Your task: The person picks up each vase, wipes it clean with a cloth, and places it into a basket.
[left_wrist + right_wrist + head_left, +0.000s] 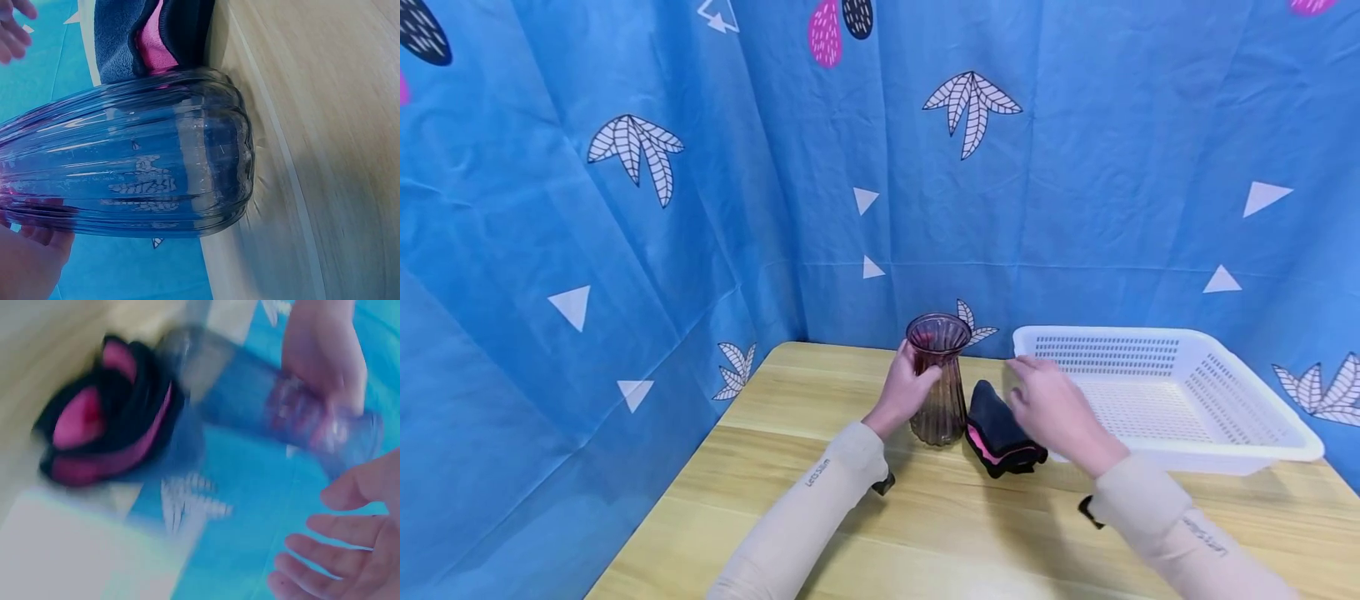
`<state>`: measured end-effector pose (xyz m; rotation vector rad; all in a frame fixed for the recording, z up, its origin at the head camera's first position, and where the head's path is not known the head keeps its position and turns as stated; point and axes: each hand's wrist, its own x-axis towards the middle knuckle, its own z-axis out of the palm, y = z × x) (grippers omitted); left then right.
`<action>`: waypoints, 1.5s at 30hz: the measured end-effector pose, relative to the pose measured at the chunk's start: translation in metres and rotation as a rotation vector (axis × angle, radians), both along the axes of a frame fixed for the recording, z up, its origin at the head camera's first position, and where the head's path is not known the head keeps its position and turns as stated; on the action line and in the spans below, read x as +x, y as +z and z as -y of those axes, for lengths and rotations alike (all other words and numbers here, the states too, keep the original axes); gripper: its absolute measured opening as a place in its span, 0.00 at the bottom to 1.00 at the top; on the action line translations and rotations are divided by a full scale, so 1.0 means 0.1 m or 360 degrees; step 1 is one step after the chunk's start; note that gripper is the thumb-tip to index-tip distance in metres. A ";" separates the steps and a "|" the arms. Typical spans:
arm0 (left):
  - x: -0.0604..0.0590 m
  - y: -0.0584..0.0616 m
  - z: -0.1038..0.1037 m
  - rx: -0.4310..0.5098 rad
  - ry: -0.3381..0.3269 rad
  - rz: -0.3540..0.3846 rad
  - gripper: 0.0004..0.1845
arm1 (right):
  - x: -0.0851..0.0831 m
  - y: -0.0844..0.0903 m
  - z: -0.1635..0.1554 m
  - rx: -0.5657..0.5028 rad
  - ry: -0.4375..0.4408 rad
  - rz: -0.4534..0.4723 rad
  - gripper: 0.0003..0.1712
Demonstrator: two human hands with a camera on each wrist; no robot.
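A purple-tinted, ribbed glass vase (pixel 942 408) stands upright on the wooden table. My left hand (pixel 910 383) grips it just below the flared rim, thumb on the near side and fingers wrapping the far side. In the left wrist view the base of the vase (pixel 187 150) meets the tabletop. Right beside the vase sits a folded dark cloth (pixel 1000 429) with pink inner layers and black edging. My right hand (pixel 1056 408) is raised between the cloth and the white basket; in the right wrist view its fingers (pixel 331 547) are spread and hold nothing.
A white plastic basket (pixel 1232 462) with slotted walls stands at the right of the table (pixel 760 467). Behind the table hangs a blue patterned curtain (pixel 1075 183), close to the back edge.
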<state>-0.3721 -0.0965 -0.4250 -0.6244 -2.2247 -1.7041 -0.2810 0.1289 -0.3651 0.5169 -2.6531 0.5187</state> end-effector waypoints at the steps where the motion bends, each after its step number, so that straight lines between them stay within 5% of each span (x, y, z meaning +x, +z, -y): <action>1: 0.00 0.00 0.00 0.0002 -0.0004 0.0009 0.29 | 0.01 0.05 -0.10 -0.0006 -0.0012 0.0037 0.27; 5: 0.01 -0.01 0.02 0.0008 -0.0019 0.0012 0.29 | -0.03 0.18 -0.58 0.0056 -0.0070 0.0124 0.27; 12: 0.02 -0.01 0.08 -0.0035 0.0033 0.0027 0.22 | -0.24 0.16 -1.53 0.0218 -0.0165 0.0230 0.28; 24: -0.01 0.05 0.11 -0.0053 0.0023 0.0060 0.20 | -0.38 0.15 -2.67 0.0141 -0.0407 0.0575 0.43; 35: 0.04 0.06 0.08 -0.0064 -0.0025 0.0093 0.23 | -0.32 -0.25 -3.20 0.0142 -0.0550 0.0722 0.52; 45: -0.01 0.01 0.07 -0.0024 -0.0036 0.0086 0.26 | -0.25 -0.46 -3.32 0.0142 -0.0368 0.0584 0.47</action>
